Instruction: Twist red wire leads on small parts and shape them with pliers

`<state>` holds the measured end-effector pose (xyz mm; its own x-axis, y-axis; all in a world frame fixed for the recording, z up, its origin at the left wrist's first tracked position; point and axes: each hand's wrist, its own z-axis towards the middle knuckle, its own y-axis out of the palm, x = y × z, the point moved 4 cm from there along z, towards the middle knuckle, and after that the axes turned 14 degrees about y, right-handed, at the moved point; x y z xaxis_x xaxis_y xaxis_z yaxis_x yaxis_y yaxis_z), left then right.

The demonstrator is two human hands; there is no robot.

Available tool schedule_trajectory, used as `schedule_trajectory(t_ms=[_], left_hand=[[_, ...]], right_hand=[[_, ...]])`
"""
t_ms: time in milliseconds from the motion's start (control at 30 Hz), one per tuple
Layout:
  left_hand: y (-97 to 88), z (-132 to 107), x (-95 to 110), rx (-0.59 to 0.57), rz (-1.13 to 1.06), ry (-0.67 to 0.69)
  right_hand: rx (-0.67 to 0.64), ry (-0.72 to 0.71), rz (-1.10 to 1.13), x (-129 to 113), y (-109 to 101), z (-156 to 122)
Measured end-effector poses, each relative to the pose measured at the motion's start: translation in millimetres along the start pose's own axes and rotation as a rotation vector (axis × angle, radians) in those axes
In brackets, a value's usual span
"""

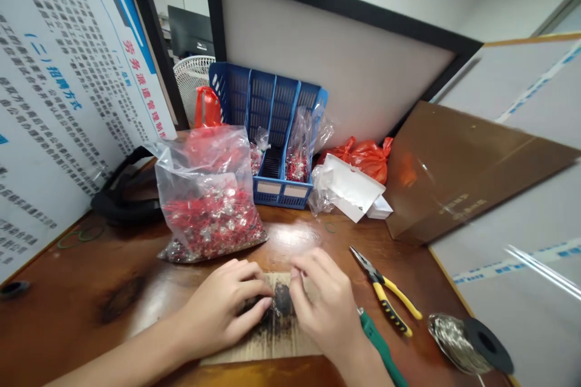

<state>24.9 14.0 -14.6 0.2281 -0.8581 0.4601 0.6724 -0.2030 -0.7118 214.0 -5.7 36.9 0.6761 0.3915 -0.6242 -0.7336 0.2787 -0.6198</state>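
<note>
My left hand (226, 308) and right hand (323, 302), both curled nearly closed, pinch the dark lump (282, 299) between them, over the cardboard sheet (284, 346).

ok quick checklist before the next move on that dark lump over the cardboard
1. Hold on the dark piece: the left hand has its fingers curled on it and the right hand touches it. Ok.
2. What the right fingers pinch above it: hidden. Cannot tell.
3. Cardboard under the work: it lies flat beneath both hands, with dark crumbs on it. Ok.
4. Yellow-handled pliers: they lie free, just right of the right hand. Ok.
5. Green-handled tool: its front end is hidden under the right wrist. Cannot tell.
6. Wire spool: it sits by the right edge of the table. Not ok.
</note>
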Motion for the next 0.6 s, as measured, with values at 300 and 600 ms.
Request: schedule_trajectory(t_ms=[300,600], left_hand=[[-1.3,0,-2,-0.072,-0.011,-0.040],[-1.9,0,-1,-0.042,0.010,-0.034]], right_hand=[[0.318,-0.013,-0.411,-53,-81,254],[-0.017,0.230,-0.556,-7,-45,336]])
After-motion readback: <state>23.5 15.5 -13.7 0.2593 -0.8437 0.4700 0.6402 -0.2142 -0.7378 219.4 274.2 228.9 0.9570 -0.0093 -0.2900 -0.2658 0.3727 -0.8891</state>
